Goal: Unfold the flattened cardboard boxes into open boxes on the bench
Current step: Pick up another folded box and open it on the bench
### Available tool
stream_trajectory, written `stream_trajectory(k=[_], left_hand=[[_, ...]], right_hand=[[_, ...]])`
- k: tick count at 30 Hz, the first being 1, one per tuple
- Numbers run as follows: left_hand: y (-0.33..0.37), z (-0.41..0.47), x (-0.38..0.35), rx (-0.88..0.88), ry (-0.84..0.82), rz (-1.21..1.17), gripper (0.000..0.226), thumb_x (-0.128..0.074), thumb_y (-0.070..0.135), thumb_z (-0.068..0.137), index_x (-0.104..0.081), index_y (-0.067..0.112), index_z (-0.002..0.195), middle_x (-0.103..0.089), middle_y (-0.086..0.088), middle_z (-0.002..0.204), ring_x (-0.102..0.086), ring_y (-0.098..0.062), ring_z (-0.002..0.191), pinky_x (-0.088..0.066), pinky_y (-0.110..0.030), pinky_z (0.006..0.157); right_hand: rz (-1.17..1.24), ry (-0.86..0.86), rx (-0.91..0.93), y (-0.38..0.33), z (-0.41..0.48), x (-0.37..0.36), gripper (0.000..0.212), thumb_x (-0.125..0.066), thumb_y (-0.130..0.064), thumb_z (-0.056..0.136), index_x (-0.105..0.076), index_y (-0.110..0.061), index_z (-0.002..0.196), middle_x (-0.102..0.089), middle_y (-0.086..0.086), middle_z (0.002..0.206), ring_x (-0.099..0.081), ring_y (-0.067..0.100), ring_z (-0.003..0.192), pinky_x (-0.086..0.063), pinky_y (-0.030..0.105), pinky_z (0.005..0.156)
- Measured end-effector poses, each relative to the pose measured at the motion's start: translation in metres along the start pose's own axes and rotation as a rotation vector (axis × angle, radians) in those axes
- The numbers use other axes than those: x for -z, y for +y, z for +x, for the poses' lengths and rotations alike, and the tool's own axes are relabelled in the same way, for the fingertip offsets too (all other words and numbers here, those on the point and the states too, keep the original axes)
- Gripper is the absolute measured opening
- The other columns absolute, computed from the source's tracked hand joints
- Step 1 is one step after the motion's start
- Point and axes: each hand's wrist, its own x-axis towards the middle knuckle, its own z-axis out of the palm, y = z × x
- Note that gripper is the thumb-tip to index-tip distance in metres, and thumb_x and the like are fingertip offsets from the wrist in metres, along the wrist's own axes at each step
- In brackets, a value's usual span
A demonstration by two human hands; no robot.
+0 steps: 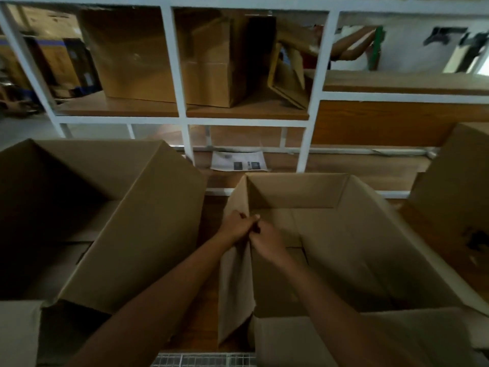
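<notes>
Gripping the side flap of the open box, your left hand and right hand curl around its edge, touching; a second box stands left of them.

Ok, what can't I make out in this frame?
Head view only.
Finger placement of the left hand and right hand: partly hidden by the side panel they grip.
Printed sheet: text too small and blurred.
Right box: cut off by the frame edge.
Left box: inside lost in shadow.
</notes>
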Motion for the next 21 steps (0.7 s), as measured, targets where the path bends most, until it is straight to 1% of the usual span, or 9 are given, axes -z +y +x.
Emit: stream_trajectory(k=[1,4,8,10,12,14,17,19,21], left_hand=[[0.003,0.000,-0.007,0.006,0.007,0.067,0.046,-0.059,0.042,0.091,-0.055,0.006,0.119,-0.059,-0.003,0.110,-0.060,-0.028,0.108,-0.048,-0.035,0.085],[0.001,0.012,-0.024,0.008,0.007,0.222,0.072,-0.059,0.039,0.091,-0.025,0.008,0.148,-0.048,-0.013,0.137,-0.053,-0.031,0.119,-0.046,-0.043,0.099],[0.003,0.022,-0.020,-0.030,0.050,0.370,0.071,-0.059,0.036,0.089,-0.026,0.011,0.148,-0.048,-0.013,0.137,-0.054,-0.030,0.116,-0.048,-0.047,0.098],[0.007,0.017,-0.017,-0.064,0.090,0.405,0.082,-0.061,0.029,0.089,-0.012,0.013,0.152,-0.052,-0.012,0.130,-0.058,-0.032,0.112,-0.052,-0.048,0.092],[0.007,0.011,-0.016,-0.112,0.168,0.402,0.088,-0.064,0.026,0.085,-0.006,0.022,0.151,-0.053,-0.013,0.128,-0.060,-0.031,0.107,-0.055,-0.047,0.086],[0.006,0.006,-0.020,-0.093,0.207,0.421,0.089,-0.062,0.028,0.086,-0.003,0.023,0.152,-0.054,-0.015,0.128,-0.060,-0.033,0.109,-0.055,-0.047,0.086],[0.012,-0.011,-0.026,-0.009,0.204,0.452,0.082,-0.056,0.031,0.092,-0.005,0.016,0.154,-0.053,-0.017,0.132,-0.058,-0.035,0.114,-0.051,-0.044,0.090],[0.015,-0.024,-0.027,0.000,0.181,0.472,0.069,-0.054,0.029,0.095,-0.019,0.009,0.151,-0.050,-0.018,0.135,-0.055,-0.034,0.118,-0.046,-0.039,0.087],[0.016,-0.038,-0.026,0.017,0.153,0.495,0.058,-0.053,0.028,0.096,-0.032,0.006,0.145,-0.050,-0.017,0.135,-0.053,-0.032,0.118,-0.045,-0.038,0.089]], right_hand=[[-0.099,0.027,0.005,0.007,-0.001,0.012,0.025,-0.049,-0.017,0.099,-0.070,-0.009,0.110,-0.070,0.011,0.110,-0.062,0.020,0.092,-0.045,0.024,0.068],[-0.306,0.193,-0.019,0.034,-0.002,0.055,0.026,-0.051,-0.020,0.097,-0.074,-0.011,0.105,-0.071,0.013,0.111,-0.064,0.031,0.105,-0.046,0.032,0.082],[-0.334,0.367,-0.133,0.058,-0.008,0.121,0.033,-0.042,-0.019,0.100,-0.070,-0.002,0.095,-0.069,0.018,0.101,-0.063,0.032,0.096,-0.043,0.032,0.079],[-0.395,0.406,-0.180,0.072,-0.011,0.154,0.029,-0.042,-0.021,0.099,-0.067,-0.007,0.098,-0.068,0.016,0.102,-0.063,0.030,0.094,-0.048,0.037,0.083],[-0.391,0.395,-0.231,0.089,-0.014,0.183,0.023,-0.046,-0.022,0.096,-0.065,-0.008,0.096,-0.067,0.013,0.097,-0.063,0.032,0.093,-0.048,0.038,0.077],[-0.421,0.422,-0.275,0.105,-0.018,0.205,0.025,-0.048,-0.019,0.097,-0.066,-0.003,0.101,-0.066,0.015,0.100,-0.063,0.033,0.096,-0.047,0.038,0.079],[-0.624,0.488,-0.252,0.124,-0.029,0.222,0.028,-0.045,-0.017,0.101,-0.065,0.002,0.108,-0.064,0.019,0.114,-0.060,0.032,0.106,-0.046,0.040,0.094],[-0.756,0.500,-0.156,0.131,-0.037,0.231,0.029,-0.048,-0.022,0.099,-0.066,-0.001,0.107,-0.062,0.020,0.119,-0.057,0.033,0.111,-0.046,0.044,0.098],[-0.850,0.472,-0.103,0.137,-0.044,0.244,0.030,-0.052,-0.028,0.096,-0.064,-0.008,0.116,-0.055,0.018,0.130,-0.051,0.034,0.121,-0.045,0.046,0.099]])
